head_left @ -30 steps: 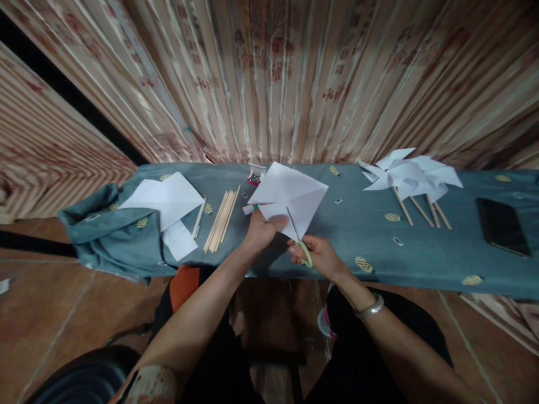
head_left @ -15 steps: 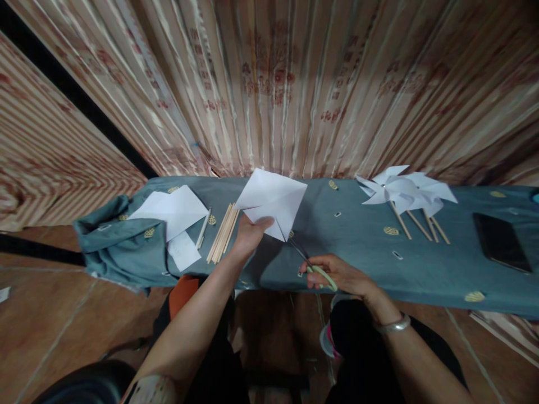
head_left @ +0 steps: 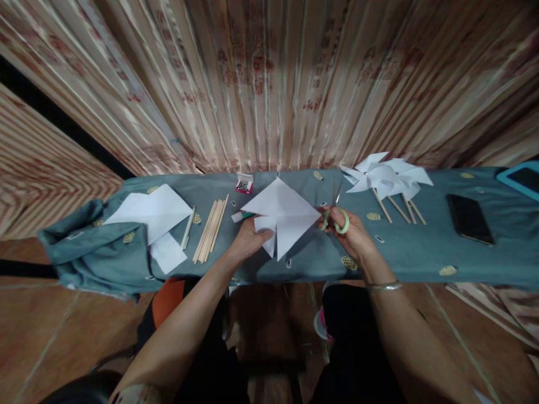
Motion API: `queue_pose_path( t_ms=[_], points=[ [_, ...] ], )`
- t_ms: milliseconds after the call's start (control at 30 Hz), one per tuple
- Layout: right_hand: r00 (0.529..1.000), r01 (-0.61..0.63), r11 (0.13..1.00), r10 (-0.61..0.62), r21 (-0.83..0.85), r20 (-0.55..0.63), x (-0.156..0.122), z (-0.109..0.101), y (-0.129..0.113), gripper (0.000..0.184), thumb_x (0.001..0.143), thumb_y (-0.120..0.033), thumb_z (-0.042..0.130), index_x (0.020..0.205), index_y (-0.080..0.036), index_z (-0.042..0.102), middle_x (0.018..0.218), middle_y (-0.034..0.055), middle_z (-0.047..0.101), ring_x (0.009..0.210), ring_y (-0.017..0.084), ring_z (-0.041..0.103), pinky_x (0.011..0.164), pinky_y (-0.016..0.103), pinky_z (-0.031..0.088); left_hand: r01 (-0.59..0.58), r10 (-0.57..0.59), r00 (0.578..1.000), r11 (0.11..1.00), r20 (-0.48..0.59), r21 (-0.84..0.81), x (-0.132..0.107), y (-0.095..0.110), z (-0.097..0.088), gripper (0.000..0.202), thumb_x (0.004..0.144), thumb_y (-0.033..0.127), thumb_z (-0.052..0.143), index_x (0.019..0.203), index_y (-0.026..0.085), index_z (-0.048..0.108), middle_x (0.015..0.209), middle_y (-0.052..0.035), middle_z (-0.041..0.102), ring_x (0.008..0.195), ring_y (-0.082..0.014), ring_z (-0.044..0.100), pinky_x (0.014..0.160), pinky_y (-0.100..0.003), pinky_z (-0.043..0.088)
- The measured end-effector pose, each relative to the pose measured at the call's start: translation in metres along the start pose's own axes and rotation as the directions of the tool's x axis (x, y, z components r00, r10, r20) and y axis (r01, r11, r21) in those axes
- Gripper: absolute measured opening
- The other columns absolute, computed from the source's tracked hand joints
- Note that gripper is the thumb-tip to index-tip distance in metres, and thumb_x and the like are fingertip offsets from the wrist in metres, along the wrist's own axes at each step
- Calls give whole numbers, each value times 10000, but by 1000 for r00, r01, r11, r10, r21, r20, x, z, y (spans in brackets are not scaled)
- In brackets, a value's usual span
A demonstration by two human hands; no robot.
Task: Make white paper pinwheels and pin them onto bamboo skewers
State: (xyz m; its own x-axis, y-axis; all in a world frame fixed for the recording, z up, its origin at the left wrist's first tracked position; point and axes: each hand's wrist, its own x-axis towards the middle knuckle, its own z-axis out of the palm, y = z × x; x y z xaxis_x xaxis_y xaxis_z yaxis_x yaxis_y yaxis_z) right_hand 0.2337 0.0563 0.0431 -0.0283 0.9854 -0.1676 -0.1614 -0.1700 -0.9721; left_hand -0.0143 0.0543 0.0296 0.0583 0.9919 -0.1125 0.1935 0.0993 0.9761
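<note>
- Head view: my left hand (head_left: 248, 238) still pinches the cut paper square (head_left: 283, 216).
- My right hand (head_left: 351, 233), gripping scissors (head_left: 336, 216), has withdrawn rightward; cutting looks paused.

The desk (head_left: 421, 255) is covered by a blue-grey cloth (head_left: 76, 252) bunched at its left end. On it, left to right: white sheets (head_left: 151, 210), a pencil (head_left: 187, 228), wooden sticks (head_left: 209, 228), a small red box (head_left: 244, 184), a cut paper square (head_left: 284, 216), paper pinwheels (head_left: 385, 177), a black phone (head_left: 469, 219), and a tablet (head_left: 522, 178) at the right edge.
</note>
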Motion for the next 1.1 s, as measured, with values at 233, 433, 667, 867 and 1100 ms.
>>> queue_pose_path(
  t_ms=[233,433,667,867,1100],
  points=[
    [995,-55,997,60,-55,82,9,4,3,455,486,-409,911,836,-193,716,679,-37,653,616,112,553,579,237,416,-38,30,984,998,176,44,-5,-3,5,151,583,131,610,723,162,656,598,22,603,551,-137,536,537,-237,417],
    [985,-134,990,138,-47,101,11,9,6,444,405,-264,919,776,-174,691,613,-64,633,573,102,561,579,232,429,-12,19,991,999,134,-48,-6,-1,2,160,563,224,729,708,167,692,670,-16,684,629,-183,599,589,-270,466],
    [996,-32,996,39,83,-82,18,18,18,420,409,-306,908,752,-183,699,608,-63,634,550,98,531,553,242,407,123,-69,990,853,124,-508,-6,10,2,439,595,407,822,946,162,726,950,-79,759,903,-275,698,831,-385,535],
    [967,73,942,14,327,-255,22,38,32,419,397,-325,913,713,-193,671,618,-61,635,570,94,534,580,243,424,219,-94,973,659,210,-719,-10,9,11,413,646,416,825,955,172,698,962,-78,751,943,-250,703,901,-401,514],
    [969,99,948,-23,301,-246,20,63,39,438,442,-348,892,787,-199,667,663,-54,648,623,114,570,642,269,458,235,-182,972,664,151,-710,-12,9,33,375,610,302,863,911,171,682,953,-53,725,899,-210,688,860,-369,511]
  ],
)
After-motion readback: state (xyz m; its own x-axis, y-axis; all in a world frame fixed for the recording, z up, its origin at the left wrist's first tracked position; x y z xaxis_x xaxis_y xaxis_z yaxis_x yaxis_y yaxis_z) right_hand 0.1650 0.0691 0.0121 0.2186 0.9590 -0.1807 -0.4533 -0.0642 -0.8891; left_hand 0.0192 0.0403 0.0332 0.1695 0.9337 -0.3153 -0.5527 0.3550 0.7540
